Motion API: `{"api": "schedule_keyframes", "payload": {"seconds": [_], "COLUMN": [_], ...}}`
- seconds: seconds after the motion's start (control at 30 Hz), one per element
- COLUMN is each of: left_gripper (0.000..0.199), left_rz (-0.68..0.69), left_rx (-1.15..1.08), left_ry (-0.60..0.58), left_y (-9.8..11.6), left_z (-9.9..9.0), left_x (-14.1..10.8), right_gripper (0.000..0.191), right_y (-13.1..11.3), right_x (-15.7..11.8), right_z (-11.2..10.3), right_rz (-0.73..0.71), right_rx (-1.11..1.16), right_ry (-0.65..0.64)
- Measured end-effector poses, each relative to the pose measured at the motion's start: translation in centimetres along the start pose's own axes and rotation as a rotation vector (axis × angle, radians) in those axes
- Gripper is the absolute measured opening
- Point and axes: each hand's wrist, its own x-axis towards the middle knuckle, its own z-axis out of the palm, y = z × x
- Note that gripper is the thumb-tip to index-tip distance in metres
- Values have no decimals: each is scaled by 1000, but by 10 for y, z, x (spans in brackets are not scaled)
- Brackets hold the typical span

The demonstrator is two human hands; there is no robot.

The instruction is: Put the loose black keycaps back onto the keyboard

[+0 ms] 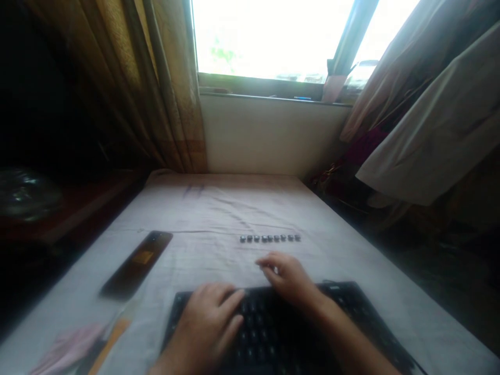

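Both bare forearms reach in from the bottom of the head view. The left hand [209, 320] is palm down, its back turned up, fingers extended forward and to the right, with the thumb held apart below them. The right hand [283, 273] sits farther forward — its forearm slants in from the lower right, fingers bent and pointing left, index finger and thumb curled toward each other. Their tips look close together — blur hides whether they touch.
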Motion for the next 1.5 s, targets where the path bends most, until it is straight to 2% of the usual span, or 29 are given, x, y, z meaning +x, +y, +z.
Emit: {"api": "schedule_keyframes", "payload": {"seconds": [0.13, 0.33, 0.67, 0.83, 1.0, 1.2, 1.3, 1.5], "left_gripper": [38, 36, 34, 35, 35, 34, 35, 33], "left_rz": [15, 21, 11, -7, -34, -38, -39, -31], "left_rx": [20, 22, 1, -17, -40, -47, -38, -14], "left_ry": [29, 52, 46, 20, -4, -7, -10, -18], "left_y": [-1, -2, -2, -1, -1, -1, -1, 3], "left_z": [0, 1, 0, -1, 1, 2, 1, -3], "left_x": [2, 1, 2, 1, 0, -2, -1, 3], "right_gripper": [23, 20, 17, 15, 15, 7, 8, 10], "right_y": [7, 12, 14, 7, -2, 2, 3, -6], "right_x": [38, 74, 91, 93, 69, 1, -23, -35], "right_z": [-1, 11, 25, 25, 13, -7, -10, -5], "right_rz": [68, 7, -72, -76, -71, -55, -43, -101], "right_rx": [-213, -320, -395, -364, -270, -59, 24, -72], "right_ry": [49, 10, -66, -46, -12, -57, -102, -129]}}
